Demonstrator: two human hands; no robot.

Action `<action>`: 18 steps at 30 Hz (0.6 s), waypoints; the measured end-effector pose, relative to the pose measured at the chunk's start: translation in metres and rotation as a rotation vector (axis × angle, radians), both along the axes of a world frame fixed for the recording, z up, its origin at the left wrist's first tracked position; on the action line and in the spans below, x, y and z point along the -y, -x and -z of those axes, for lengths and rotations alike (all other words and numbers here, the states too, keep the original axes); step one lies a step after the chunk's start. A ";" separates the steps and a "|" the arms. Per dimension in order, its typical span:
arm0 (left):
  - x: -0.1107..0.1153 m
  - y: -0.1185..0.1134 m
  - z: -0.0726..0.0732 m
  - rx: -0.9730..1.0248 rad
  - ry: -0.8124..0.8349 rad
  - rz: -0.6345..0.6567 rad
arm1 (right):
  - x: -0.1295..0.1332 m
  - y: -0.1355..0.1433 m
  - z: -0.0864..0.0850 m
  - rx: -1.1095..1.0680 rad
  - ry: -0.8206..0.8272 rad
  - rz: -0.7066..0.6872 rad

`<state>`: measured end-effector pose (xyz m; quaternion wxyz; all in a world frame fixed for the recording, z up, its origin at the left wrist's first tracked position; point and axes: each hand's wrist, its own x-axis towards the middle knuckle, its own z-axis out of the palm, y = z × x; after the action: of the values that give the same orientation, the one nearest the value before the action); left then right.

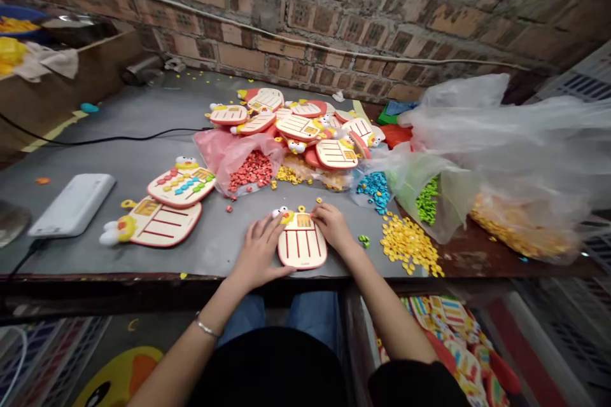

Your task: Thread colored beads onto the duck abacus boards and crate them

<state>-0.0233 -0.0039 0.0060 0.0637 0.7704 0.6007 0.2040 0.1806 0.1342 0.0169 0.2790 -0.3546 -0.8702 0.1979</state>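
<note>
In front of me on the table lies a wooden duck-headed slotted board [302, 248] with a red edge and several slots without beads. My left hand [260, 248] grips its left side, fingers by the head and thumb at the bottom edge. My right hand [331, 224] has its fingers pinched together at the board's upper right corner. Whatever those fingertips hold, if anything, is hidden. To the left, a similar board with coloured beads [182, 186] partly overlaps another slotted board [167, 224].
Behind is a heap of slotted boards [298, 127]. Bags of red beads [251, 172], blue beads [375, 189] and green beads [427, 200] stand around, with loose yellow beads [410, 243] at right. A white power bank [72, 205] lies left. Below right, a bin holds toys [458, 346].
</note>
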 end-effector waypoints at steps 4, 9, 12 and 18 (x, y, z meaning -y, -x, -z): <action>-0.003 -0.004 0.003 0.016 0.058 -0.016 | -0.002 -0.002 0.001 0.041 0.003 -0.101; -0.002 -0.004 0.003 0.069 0.077 -0.022 | 0.012 -0.019 -0.009 0.026 0.171 -0.161; -0.002 -0.003 0.001 0.116 0.097 -0.008 | 0.018 -0.021 -0.007 -0.020 0.297 -0.112; -0.002 -0.001 0.002 0.175 0.092 0.000 | 0.028 0.025 0.002 -0.186 0.451 -0.113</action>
<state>-0.0225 -0.0018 0.0035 0.1512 0.7459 0.6015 0.2428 0.1560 0.1065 0.0151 0.2600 -0.3391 -0.7929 0.4343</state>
